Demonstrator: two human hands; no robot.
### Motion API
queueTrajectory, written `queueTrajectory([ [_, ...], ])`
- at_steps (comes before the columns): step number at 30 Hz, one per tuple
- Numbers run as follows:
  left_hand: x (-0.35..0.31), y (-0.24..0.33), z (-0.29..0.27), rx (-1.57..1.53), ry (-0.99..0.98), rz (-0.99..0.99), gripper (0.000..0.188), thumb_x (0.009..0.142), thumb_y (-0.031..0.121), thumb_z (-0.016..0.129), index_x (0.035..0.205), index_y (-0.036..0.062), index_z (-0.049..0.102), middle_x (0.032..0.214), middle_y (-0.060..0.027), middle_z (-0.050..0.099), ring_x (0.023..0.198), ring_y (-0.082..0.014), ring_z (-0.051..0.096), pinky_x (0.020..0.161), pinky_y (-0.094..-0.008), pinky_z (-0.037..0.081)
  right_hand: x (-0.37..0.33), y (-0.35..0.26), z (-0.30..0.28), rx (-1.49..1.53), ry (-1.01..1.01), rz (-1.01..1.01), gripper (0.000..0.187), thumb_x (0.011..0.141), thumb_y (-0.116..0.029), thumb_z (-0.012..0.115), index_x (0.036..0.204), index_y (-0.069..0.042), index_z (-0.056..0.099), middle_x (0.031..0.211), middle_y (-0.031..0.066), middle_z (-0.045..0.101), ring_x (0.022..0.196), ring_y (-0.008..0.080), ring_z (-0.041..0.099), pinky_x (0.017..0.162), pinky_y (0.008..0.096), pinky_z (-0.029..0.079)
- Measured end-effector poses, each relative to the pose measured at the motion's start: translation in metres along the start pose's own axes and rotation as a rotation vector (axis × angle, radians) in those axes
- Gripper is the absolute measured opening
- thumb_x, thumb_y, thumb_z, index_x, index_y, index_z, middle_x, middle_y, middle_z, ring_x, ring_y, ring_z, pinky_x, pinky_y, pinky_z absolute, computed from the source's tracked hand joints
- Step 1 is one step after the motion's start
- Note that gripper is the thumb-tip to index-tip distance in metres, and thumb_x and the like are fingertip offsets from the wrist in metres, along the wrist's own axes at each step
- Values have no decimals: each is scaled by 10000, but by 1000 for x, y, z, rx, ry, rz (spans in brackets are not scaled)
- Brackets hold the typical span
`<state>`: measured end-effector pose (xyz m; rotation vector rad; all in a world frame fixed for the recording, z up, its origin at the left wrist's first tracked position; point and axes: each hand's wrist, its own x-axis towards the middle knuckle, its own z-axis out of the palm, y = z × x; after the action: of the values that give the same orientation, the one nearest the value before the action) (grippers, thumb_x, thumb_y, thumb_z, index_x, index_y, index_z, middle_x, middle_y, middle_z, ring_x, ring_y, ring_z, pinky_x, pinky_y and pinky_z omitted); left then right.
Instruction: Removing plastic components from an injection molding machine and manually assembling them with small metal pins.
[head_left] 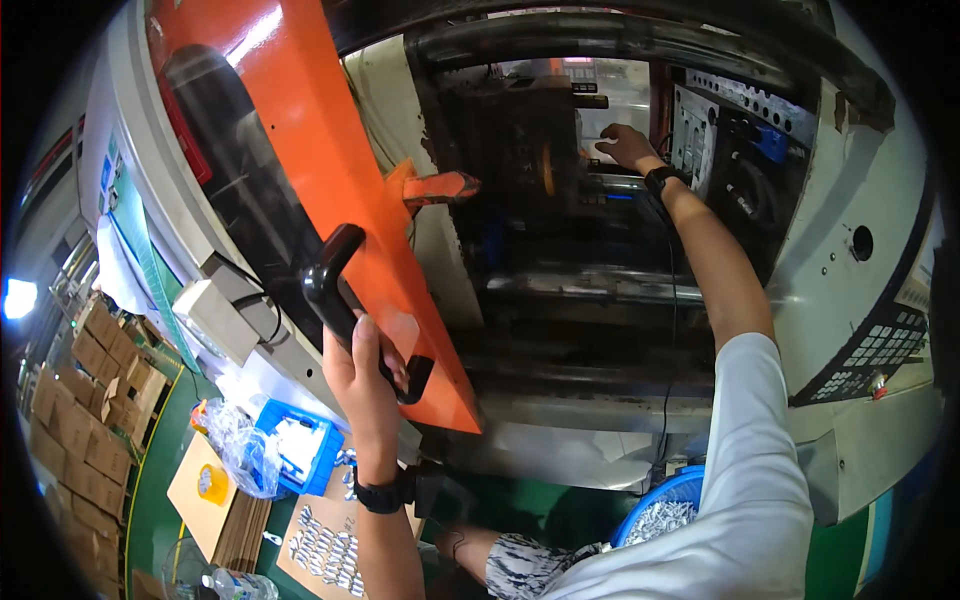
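My left hand (368, 375) is wrapped round the black handle (325, 285) on the orange sliding door (345, 190) of a large moulding machine. Stretched deep into the machine's opening, my right hand (626, 147) has its fingers apart, with nothing visible between them. It is to the left of the grey metal mould half (692, 140), apart from it. Farther left stands a dark, blurred mould block (510, 150). Horizontal metal bars (620, 285) run below my right forearm.
A thin dark cable (671, 350) hangs across the opening. A keypad panel (880, 350) is at the right. Below are a blue bucket of small pale parts (665, 520), cardboard with rows of small parts (325, 545), a blue tray (325, 465), a bottle (240, 585) and stacked cartons (75, 430).
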<state>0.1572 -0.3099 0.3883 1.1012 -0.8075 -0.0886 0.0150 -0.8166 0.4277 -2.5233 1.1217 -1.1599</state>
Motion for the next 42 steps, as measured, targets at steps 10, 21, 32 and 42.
queueTrajectory([
  [10,-4,-13,-4,-36,6,89,200,998,261,449,991,65,487,572,-1,445,409,-67,402,363,-191,291,39,9,17,112,-159,-274,344,791,-208,656,1050,19,679,1067,194,675,1031,310,636,895,350,489],
  [21,-2,-22,-6,-76,14,144,320,962,370,512,1000,54,484,557,-3,456,375,-65,408,337,-181,298,20,-6,0,292,-348,-115,458,887,-283,647,1193,49,571,1164,177,610,1110,283,587,909,360,462],
  [32,-6,-19,-4,-154,29,62,314,940,314,544,1027,24,461,538,-30,470,349,-90,399,326,-201,298,-7,64,-24,597,-102,-40,348,887,-215,666,1157,3,639,1042,67,679,960,126,599,883,275,444],
  [42,-1,-12,-2,-83,-58,48,213,974,260,495,992,48,494,616,-9,490,453,-65,449,411,-183,349,-158,-77,-41,801,131,-44,311,900,-116,650,1177,20,619,1137,52,657,1019,115,589,933,258,422],
])
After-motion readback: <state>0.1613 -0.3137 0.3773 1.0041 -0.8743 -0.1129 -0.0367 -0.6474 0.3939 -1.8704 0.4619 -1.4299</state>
